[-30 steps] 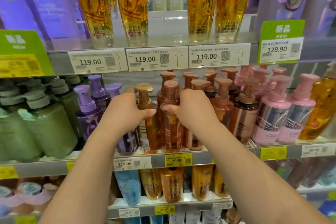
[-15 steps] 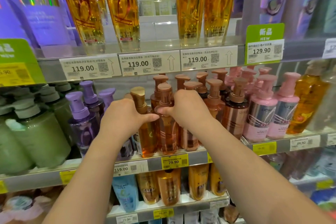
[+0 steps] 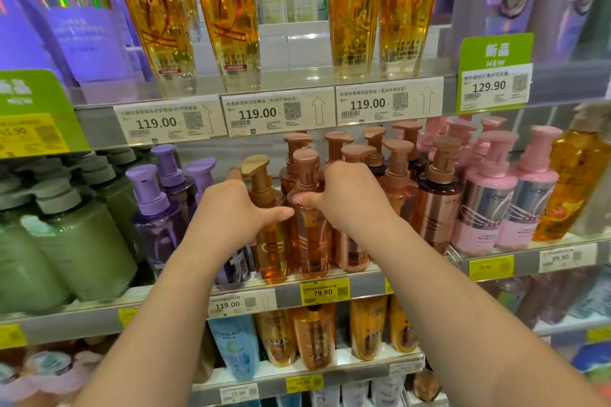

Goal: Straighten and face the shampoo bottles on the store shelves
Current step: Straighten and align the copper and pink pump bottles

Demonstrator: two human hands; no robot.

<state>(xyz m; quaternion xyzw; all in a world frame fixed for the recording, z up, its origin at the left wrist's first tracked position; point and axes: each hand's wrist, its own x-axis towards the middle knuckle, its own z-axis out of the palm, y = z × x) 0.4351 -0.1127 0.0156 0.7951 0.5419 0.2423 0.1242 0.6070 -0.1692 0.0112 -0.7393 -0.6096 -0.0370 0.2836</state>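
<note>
Two hands, left hand [image 3: 231, 208] around one gold-capped bottle [image 3: 269, 241], right hand [image 3: 347, 198] clamped on one amber pump bottle [image 3: 309, 241].

amber bottles [image 3: 309, 235], pink bottles [image 3: 482, 208], green bottles [image 3: 82, 241]

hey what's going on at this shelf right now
A person is tidying pump bottles on the middle shelf. The left hand holds the gold-capped amber bottle; the right hand has its grip on the brown-capped bottle beside it. Both stand upright at the front edge, above the 79.90 price tag.
</note>
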